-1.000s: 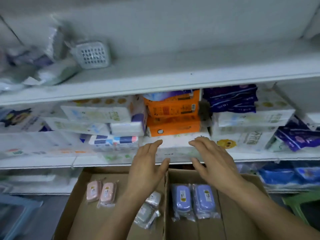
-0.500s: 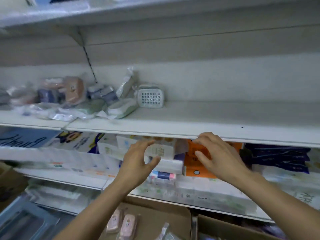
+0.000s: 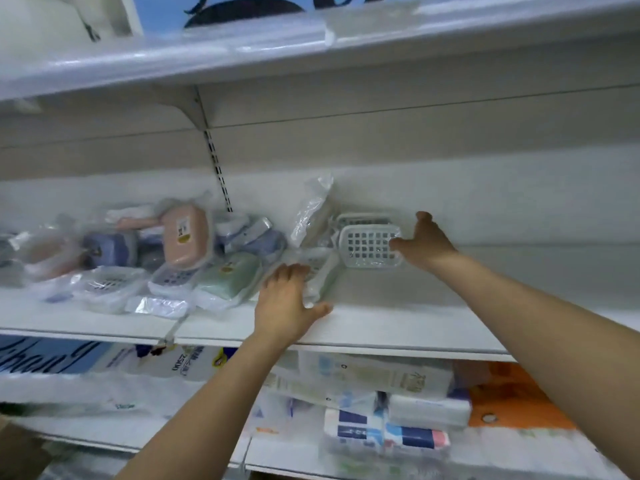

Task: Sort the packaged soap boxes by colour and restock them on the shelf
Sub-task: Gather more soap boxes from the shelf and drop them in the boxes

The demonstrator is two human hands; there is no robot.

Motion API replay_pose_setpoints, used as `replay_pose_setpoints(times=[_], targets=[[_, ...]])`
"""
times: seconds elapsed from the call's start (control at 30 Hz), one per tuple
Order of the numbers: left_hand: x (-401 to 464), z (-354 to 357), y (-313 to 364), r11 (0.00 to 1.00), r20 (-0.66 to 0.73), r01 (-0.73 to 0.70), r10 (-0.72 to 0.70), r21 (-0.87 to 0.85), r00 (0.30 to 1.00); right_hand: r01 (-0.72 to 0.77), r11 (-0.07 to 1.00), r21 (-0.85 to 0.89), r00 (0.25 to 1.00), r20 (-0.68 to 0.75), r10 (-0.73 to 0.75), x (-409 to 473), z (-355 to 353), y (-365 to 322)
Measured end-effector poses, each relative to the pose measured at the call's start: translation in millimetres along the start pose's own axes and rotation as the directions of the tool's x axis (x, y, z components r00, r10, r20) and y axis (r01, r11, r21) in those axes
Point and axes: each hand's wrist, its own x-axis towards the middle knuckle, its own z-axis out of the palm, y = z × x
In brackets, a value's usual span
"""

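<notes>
A jumbled heap of plastic-wrapped soap boxes lies on the left of the white shelf: a pink one on top, a blue one, a green one at the front. My left hand rests with fingers spread on a pale wrapped box at the heap's right edge. My right hand is open, its thumb touching the right side of a white perforated soap box that stands upright near the shelf's back wall.
An upper shelf overhangs closely. The shelf below holds tissue packs and an orange pack. A loose clear bag leans behind the white box. The shelf to the right of the white box is bare.
The view swung up from the cardboard boxes to the soap shelf. Both hands rose from the lower shelf's edge and reached onto this shelf, left to the heap, right to the white box.
</notes>
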Motion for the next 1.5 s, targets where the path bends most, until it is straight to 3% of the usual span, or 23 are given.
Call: replay_pose_setpoints(times=[0.07,0.17,0.27,0.37,0.43,0.5,0.53,0.6,0.67,0.7,0.77,0.83,0.9,1.0,1.1,1.2,1.5], targets=[[10.3,6.1,-11.3,0.999,0.018,-0.022,0.021,0.045,1.0,-0.137,0.98,0.146,0.99,0.006,0.138,17.0,13.9,2.1],[20.3,8.5,-24.7,0.999,-0.051,-0.053,0.052,-0.003,0.997,-0.219,0.915,0.34,0.975,0.034,0.22,31.5,35.2,12.9],[22.4,-3.7,-27.4,0.95,-0.024,0.028,-0.037,-0.311,0.999,-0.213,0.904,0.37,0.974,0.004,0.228,32.4,45.8,16.1],[19.5,-10.9,-30.9,0.639,0.104,0.227,-0.224,-0.735,0.969,-0.133,0.908,0.397,0.987,-0.032,0.159,20.0,46.7,15.2],[18.3,-12.3,-35.1,0.455,0.23,0.366,-0.327,-0.812,0.917,0.035,0.939,0.342,0.987,-0.16,0.022,6.0,41.4,16.4],[14.8,-15.2,-36.7,0.374,0.315,0.457,-0.382,-0.807,0.869,0.262,0.962,0.078,0.944,-0.23,-0.238,-12.7,31.2,22.9],[12.4,-16.4,-38.9,0.384,0.307,0.458,-0.392,-0.802,0.867,0.367,0.927,-0.075,0.904,-0.204,-0.375,-22.1,25.0,27.8],[9.8,-14.0,-48.7,0.552,0.184,0.386,-0.386,-0.739,0.904,0.507,0.803,-0.313,0.835,-0.052,-0.547,-38.5,15.4,37.5],[6.8,-10.6,-59.0,0.748,0.041,0.283,-0.325,-0.6,0.945,0.563,0.685,-0.462,0.811,0.149,-0.566,-52.1,11.7,42.2],[4.0,-12.5,-59.5,0.788,0.011,0.246,-0.291,-0.565,0.957,0.552,0.671,-0.495,0.821,0.184,-0.54,-55.7,11.8,41.7],[1.6,-15.8,-55.3,0.818,0.065,0.217,-0.216,-0.533,0.974,0.447,0.772,-0.452,0.879,0.061,-0.473,-58.5,14.9,30.1],[-0.4,-17.4,-43.4,0.904,0.174,0.205,-0.149,-0.375,0.973,0.31,0.891,-0.333,0.934,-0.067,-0.35,-53.4,22.7,11.6],[-3.0,-13.1,-32.4,0.975,0.208,0.159,-0.126,-0.155,0.97,0.136,0.946,-0.294,0.99,0.013,-0.139,-43.3,34.0,-5.3],[-2.6,-6.2,-28.7,0.975,0.196,0.184,-0.158,-0.126,0.968,0.04,0.917,-0.397,0.991,0.136,0.016,-30.3,53.5,-7.7],[-9.5,-8.2,-34.6,0.963,0.178,0.196,-0.164,-0.187,0.97,-0.004,0.939,-0.345,0.995,0.093,0.039,-33.8,50.6,2.4],[-32.1,-13.9,-37.4,0.931,0.143,0.217,-0.182,-0.294,0.973,0.024,0.984,-0.176,0.998,0.065,-0.013,-53.0,41.0,16.9],[-159.6,-7.8,-1.7,0.778,0.072,0.25,-0.256,-0.577,0.964,0.187,0.982,0.029,0.981,0.052,-0.188,-140.7,11.1,58.6]])
